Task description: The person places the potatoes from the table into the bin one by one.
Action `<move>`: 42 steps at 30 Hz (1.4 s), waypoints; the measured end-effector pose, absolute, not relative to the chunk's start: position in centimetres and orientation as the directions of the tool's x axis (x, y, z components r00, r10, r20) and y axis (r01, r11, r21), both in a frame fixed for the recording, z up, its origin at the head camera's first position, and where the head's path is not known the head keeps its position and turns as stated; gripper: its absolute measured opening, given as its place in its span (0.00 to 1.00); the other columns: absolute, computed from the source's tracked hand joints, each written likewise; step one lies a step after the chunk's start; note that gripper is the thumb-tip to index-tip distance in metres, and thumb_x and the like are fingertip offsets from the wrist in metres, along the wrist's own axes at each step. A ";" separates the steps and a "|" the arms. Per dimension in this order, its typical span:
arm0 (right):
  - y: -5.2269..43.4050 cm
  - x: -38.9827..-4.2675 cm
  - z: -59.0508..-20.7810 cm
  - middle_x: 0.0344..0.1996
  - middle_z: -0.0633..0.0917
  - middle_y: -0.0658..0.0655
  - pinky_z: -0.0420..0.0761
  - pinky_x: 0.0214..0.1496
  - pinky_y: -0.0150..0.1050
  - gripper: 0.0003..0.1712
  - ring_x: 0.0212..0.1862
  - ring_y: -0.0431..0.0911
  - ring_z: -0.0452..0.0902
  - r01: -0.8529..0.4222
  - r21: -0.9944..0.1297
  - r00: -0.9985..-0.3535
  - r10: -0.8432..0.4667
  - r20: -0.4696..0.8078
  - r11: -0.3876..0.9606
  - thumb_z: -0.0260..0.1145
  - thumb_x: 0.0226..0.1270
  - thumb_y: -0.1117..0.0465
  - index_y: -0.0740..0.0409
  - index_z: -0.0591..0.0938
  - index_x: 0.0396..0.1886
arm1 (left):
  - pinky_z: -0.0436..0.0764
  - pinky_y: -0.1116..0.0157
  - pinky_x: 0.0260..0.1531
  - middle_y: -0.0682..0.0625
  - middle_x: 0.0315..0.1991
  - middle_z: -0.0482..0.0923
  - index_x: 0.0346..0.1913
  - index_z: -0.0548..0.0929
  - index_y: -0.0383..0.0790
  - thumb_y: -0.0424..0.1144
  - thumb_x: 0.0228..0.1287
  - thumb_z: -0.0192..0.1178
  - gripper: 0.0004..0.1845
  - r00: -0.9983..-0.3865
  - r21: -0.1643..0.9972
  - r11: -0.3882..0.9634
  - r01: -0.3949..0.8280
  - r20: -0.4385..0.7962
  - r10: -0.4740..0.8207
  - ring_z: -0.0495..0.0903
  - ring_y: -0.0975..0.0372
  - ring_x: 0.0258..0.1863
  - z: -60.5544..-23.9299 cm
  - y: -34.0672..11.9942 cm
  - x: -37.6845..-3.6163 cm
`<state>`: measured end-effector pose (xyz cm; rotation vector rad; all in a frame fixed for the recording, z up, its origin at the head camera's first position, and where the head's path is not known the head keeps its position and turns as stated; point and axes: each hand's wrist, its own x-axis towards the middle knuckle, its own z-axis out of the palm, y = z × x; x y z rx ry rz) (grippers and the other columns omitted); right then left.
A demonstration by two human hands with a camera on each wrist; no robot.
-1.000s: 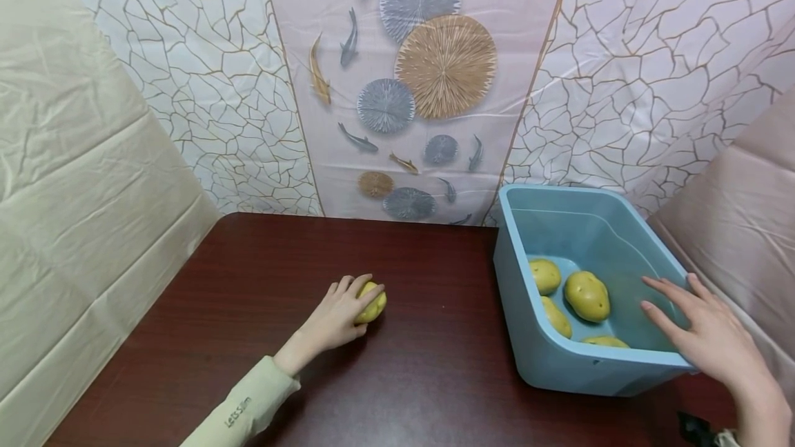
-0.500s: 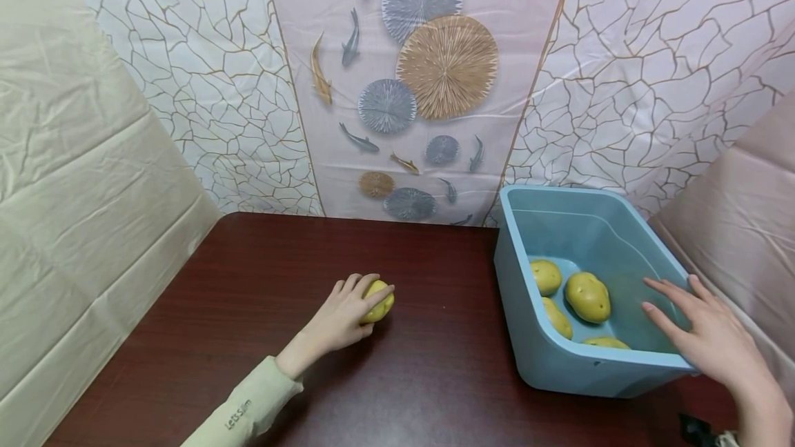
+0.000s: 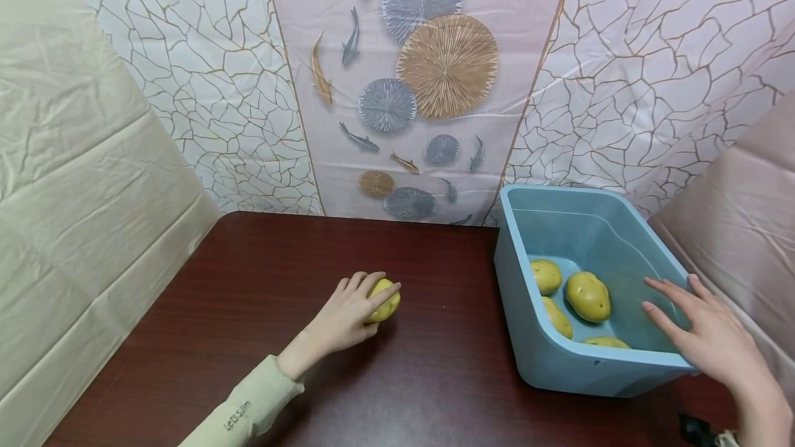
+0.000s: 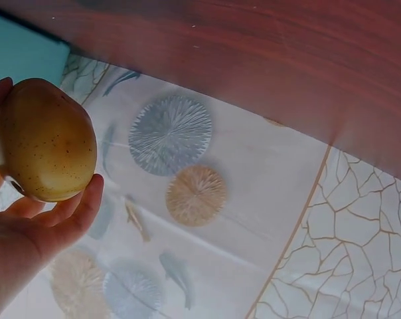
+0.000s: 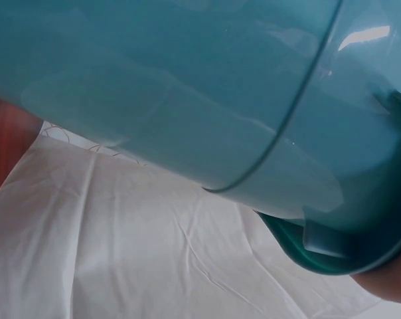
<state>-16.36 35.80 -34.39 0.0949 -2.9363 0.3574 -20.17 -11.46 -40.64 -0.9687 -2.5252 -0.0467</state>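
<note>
My left hand point(image 3: 348, 312) grips a yellow potato point(image 3: 389, 303) over the dark table, left of a blue bin point(image 3: 584, 372). In the left wrist view, curled fingers and the thumb wrap the smooth, speckled potato point(image 4: 48, 143). At the bin's near right corner is my right hand point(image 3: 714, 326), its fingers loosely extended over the rim and inside. The right wrist view is mostly filled by the bin's wall point(image 5: 187, 86); only part of the right hand point(image 5: 390, 282) shows beyond the rim there. Several potatoes point(image 3: 587, 296) lie on the bin's floor, some partly hidden by its walls.
The dark red-brown table point(image 3: 435, 357) ends at the back against a patterned cloth point(image 3: 410, 157). A plain pale cloth point(image 3: 81, 192) hangs on the left, and another cloth point(image 3: 739, 219) stands close behind the bin on the right.
My left hand has moved a little to the right, toward the bin, with the potato in its grip. The right hand and the bin have stayed in place.
</note>
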 end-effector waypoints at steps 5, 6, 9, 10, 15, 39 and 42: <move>35.8 -16.4 -34.4 0.54 0.63 0.81 0.41 0.54 0.72 0.33 0.67 0.67 0.27 -0.088 -0.234 -0.981 -0.043 0.191 0.968 0.46 0.67 0.44 0.68 0.64 0.59 | 0.71 0.57 0.40 0.43 0.55 0.69 0.60 0.69 0.49 0.43 0.39 0.67 0.37 -0.642 -0.124 0.740 0.661 0.417 0.643 0.70 0.52 0.48 -40.1 -11.1 -20.0; 35.8 -16.4 -34.4 0.54 0.63 0.81 0.41 0.54 0.72 0.33 0.67 0.67 0.27 -0.089 -0.234 -0.980 -0.044 0.192 0.968 0.46 0.67 0.45 0.68 0.65 0.59 | 0.71 0.57 0.40 0.43 0.55 0.69 0.60 0.69 0.49 0.43 0.39 0.67 0.37 -0.638 -0.123 0.737 0.664 0.419 0.646 0.70 0.52 0.48 -40.0 -11.0 -19.9; 35.8 -16.4 -34.4 0.55 0.63 0.81 0.40 0.55 0.72 0.33 0.67 0.67 0.27 -0.091 -0.235 -0.980 -0.045 0.193 0.968 0.46 0.67 0.45 0.68 0.65 0.59 | 0.71 0.57 0.40 0.44 0.55 0.68 0.60 0.69 0.49 0.43 0.39 0.67 0.37 -0.629 -0.124 0.729 0.673 0.422 0.652 0.69 0.53 0.48 -39.8 -10.7 -19.9; 35.8 -16.3 -34.4 0.55 0.63 0.81 0.40 0.55 0.72 0.33 0.67 0.67 0.27 -0.091 -0.235 -0.980 -0.046 0.193 0.968 0.46 0.67 0.45 0.68 0.65 0.59 | 0.71 0.57 0.40 0.44 0.55 0.68 0.60 0.69 0.49 0.43 0.40 0.67 0.37 -0.627 -0.124 0.727 0.676 0.422 0.655 0.69 0.53 0.48 -39.8 -10.6 -19.9; 35.8 -16.3 -34.4 0.55 0.63 0.81 0.40 0.55 0.72 0.33 0.67 0.67 0.27 -0.091 -0.240 -0.980 -0.045 0.193 0.967 0.46 0.67 0.45 0.68 0.65 0.59 | 0.71 0.57 0.42 0.44 0.57 0.67 0.60 0.68 0.50 0.43 0.40 0.67 0.38 -0.615 -0.123 0.715 0.688 0.423 0.665 0.69 0.53 0.50 -39.2 -10.1 -19.8; 35.8 -16.4 -34.5 0.55 0.63 0.81 0.42 0.53 0.72 0.34 0.67 0.66 0.26 -0.068 -0.235 -0.983 -0.025 0.181 0.969 0.46 0.67 0.44 0.68 0.64 0.60 | 0.70 0.60 0.41 0.45 0.58 0.66 0.60 0.68 0.52 0.42 0.41 0.65 0.36 -0.549 -0.162 0.674 0.721 0.460 0.698 0.68 0.55 0.51 -36.2 -7.0 -19.2; 35.7 -16.3 -34.4 0.55 0.63 0.81 0.42 0.53 0.72 0.34 0.67 0.66 0.26 -0.070 -0.235 -0.983 -0.027 0.181 0.970 0.46 0.67 0.44 0.68 0.64 0.60 | 0.70 0.59 0.41 0.45 0.58 0.66 0.60 0.67 0.52 0.41 0.42 0.65 0.36 -0.546 -0.157 0.669 0.727 0.458 0.701 0.68 0.55 0.51 -35.9 -6.7 -19.1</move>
